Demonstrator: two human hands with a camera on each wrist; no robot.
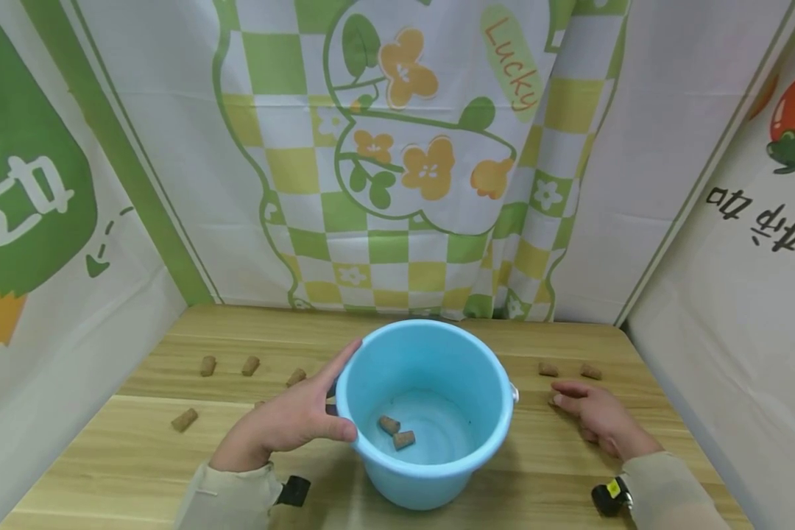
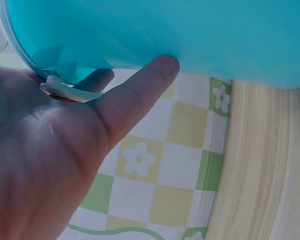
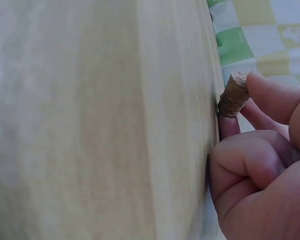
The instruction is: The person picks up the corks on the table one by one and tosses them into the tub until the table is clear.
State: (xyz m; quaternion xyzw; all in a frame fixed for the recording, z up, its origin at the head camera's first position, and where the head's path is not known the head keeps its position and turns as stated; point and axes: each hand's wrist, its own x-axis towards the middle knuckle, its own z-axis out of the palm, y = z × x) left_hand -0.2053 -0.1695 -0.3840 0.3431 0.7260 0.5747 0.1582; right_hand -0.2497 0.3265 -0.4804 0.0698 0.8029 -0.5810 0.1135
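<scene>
Against the outer left side of a light blue bucket (image 1: 424, 478) rests my left hand (image 1: 291, 416). Its thumb and index finger spread along the rim; in the left wrist view a straight finger (image 2: 140, 95) touches the blue wall near a white handle end (image 2: 70, 92). Two cork stoppers (image 1: 403, 439) lie on the bucket's floor. To the right of the bucket, low over the table, my right hand (image 1: 599, 416) pinches a cork stopper (image 3: 234, 95) between thumb and fingertips. Just beyond that hand lie two more corks (image 1: 548, 369).
Several corks (image 1: 185, 420) are scattered on the wooden table (image 1: 146, 471) to the left, one partly behind my left hand. A patterned curtain (image 1: 397, 250) hangs at the table's back edge, and printed cloth walls (image 1: 722, 280) rise on both sides.
</scene>
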